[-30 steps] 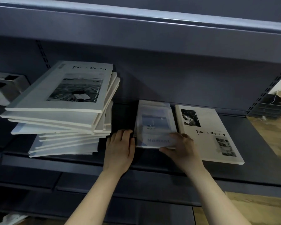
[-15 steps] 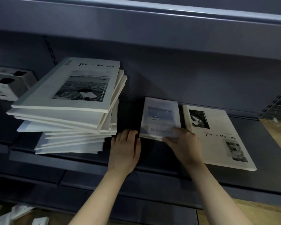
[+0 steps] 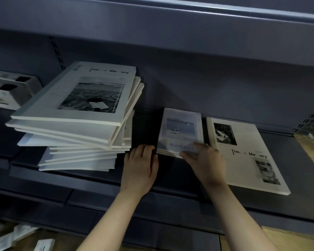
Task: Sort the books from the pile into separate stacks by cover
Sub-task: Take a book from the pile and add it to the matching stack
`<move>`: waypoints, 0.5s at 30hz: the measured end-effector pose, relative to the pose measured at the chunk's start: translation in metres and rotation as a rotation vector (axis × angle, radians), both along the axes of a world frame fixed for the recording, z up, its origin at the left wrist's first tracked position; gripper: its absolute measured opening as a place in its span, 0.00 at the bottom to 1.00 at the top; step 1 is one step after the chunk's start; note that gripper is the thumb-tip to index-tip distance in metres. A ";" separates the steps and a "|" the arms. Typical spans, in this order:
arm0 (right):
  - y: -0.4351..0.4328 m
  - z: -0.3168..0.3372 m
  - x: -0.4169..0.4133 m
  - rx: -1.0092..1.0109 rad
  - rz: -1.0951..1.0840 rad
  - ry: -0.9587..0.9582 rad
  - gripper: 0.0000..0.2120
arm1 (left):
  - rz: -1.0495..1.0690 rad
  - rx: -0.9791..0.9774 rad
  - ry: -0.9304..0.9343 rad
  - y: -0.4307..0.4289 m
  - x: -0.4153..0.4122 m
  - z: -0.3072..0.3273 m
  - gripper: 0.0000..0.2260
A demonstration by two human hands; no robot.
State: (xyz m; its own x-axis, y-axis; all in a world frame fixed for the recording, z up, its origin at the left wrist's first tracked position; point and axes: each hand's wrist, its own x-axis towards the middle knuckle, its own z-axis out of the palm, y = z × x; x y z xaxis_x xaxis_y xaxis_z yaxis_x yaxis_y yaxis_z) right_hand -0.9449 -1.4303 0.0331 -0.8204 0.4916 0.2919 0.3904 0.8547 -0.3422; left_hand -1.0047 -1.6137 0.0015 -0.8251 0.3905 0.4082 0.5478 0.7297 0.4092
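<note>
Looks like squaring up the small Moment stack [image 3: 180, 132] at frame centre: right hand [image 3: 206, 163] pinches its near corner, left hand [image 3: 140, 164] lies flat, fingers together, beside it. Next grab probably comes from the messy pile [image 3: 80, 120] at left.

Matt dark metal shelf [image 3: 170, 183]; matt paper covers on the pile [image 3: 76, 124]; the book [image 3: 179, 131] under the fingers [image 3: 198, 147] looks glossy.

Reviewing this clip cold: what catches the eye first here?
The tall, skewed pile of books on the shelf's left, topped by a Time & Memory cover. Centre, the right hand presses on a small Moment stack with the left hand beside it; a single Time & Memory book lies at right.
</note>
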 end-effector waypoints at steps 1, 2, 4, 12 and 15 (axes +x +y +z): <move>-0.001 0.001 0.000 -0.003 -0.009 0.003 0.18 | 0.000 -0.001 0.000 0.000 0.000 0.000 0.17; -0.001 0.002 0.000 -0.003 -0.013 0.005 0.18 | 0.000 -0.001 0.000 0.000 0.000 0.000 0.17; 0.000 0.002 0.001 0.004 0.003 -0.007 0.17 | -0.004 0.000 -0.001 0.000 0.000 0.000 0.17; 0.008 -0.001 0.002 -0.023 0.072 -0.039 0.15 | -0.023 -0.004 -0.002 0.000 0.000 0.000 0.17; 0.007 -0.001 0.002 0.017 0.070 -0.019 0.13 | -0.027 -0.011 -0.004 0.000 -0.001 0.000 0.17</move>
